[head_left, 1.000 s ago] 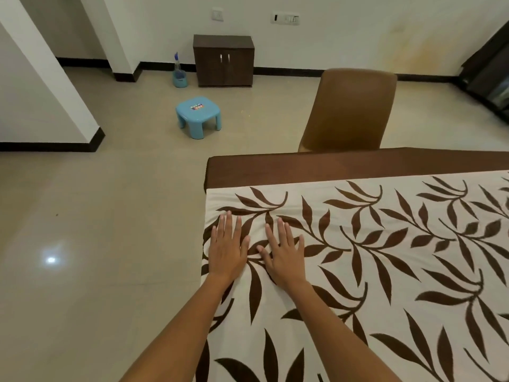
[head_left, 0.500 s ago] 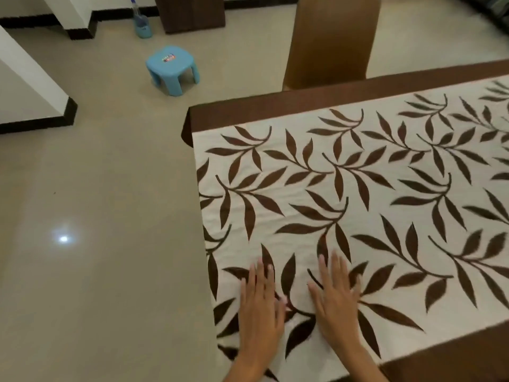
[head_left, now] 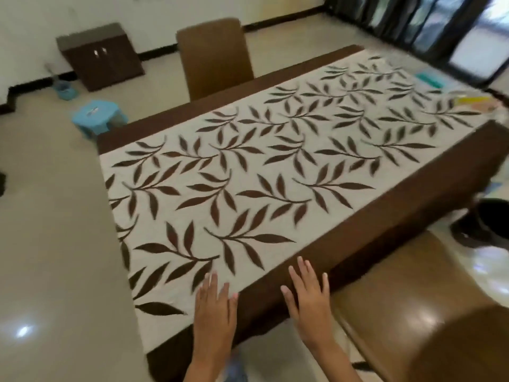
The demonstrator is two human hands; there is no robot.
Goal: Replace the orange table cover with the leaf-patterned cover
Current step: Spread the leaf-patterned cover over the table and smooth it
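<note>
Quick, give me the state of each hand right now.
Left hand: open, fingers straight, flat on the leaf-patterned cover, holding nothing.
Right hand: open, fingers spread on the cover's brown border, holding nothing.

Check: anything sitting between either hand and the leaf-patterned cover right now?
Nothing visible. The left hand lies flat, fingers straight, on the leaf-patterned cover at its near corner; the right hand lies flat on the cover's brown border beside it. The nearest chair stands to the right, not between them.

Left hand [head_left: 214, 308] flat, fingers straight (slightly spread), right hand [head_left: 308, 297] likewise, both forearms extended forward
</note>
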